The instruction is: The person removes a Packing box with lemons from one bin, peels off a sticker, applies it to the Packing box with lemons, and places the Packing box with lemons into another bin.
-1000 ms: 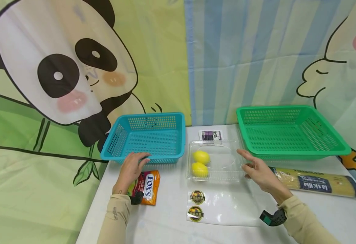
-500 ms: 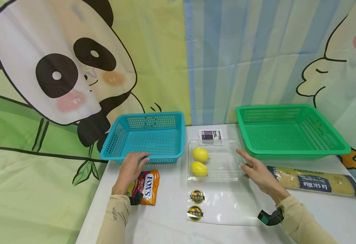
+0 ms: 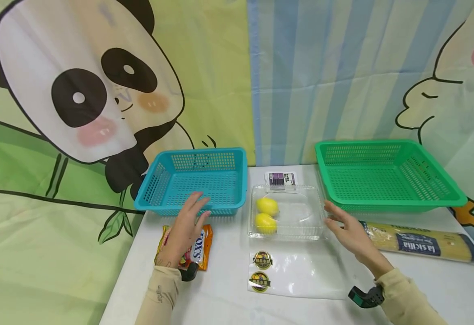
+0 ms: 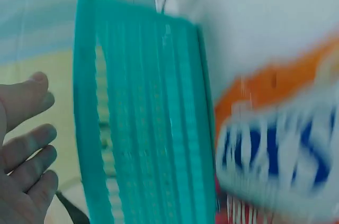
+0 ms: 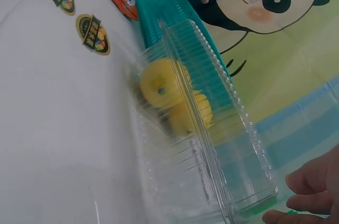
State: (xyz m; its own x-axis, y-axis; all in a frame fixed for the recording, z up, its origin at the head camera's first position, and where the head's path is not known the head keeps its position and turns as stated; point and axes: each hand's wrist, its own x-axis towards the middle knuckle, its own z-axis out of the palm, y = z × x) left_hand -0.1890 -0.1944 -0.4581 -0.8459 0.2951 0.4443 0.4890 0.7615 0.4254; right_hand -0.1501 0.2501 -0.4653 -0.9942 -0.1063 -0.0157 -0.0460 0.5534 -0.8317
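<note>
My left hand [image 3: 184, 232] hovers over the orange Fox's candy bag [image 3: 198, 248], its fingertips overlapping the front of the blue basket [image 3: 242, 180]. In the left wrist view its fingers [image 4: 32, 152] are spread, holding nothing. At the right side of the clear plastic clamshell box [image 3: 297, 212], my right hand [image 3: 352, 237] is held with loosely bent fingers and nothing in its grasp. Two lemons lie inside the left part of the box, one lemon [image 3: 267, 206] behind the other lemon [image 3: 265, 223]. The box's lid is down over them.
A green basket [image 3: 387, 205] stands at the back right, with a pack of la sicilia spaghetti [image 3: 419, 243] before it. A clear sheet [image 3: 297, 280] bearing two round stickers [image 3: 260, 281] lies in front of the box. Behind the box is a small white and purple packet [image 3: 281, 178].
My left hand has moved rightward off the basket's front edge, its fingers spreading, and now covers more of the candy bag. My right hand has drawn slightly right, away from the box.
</note>
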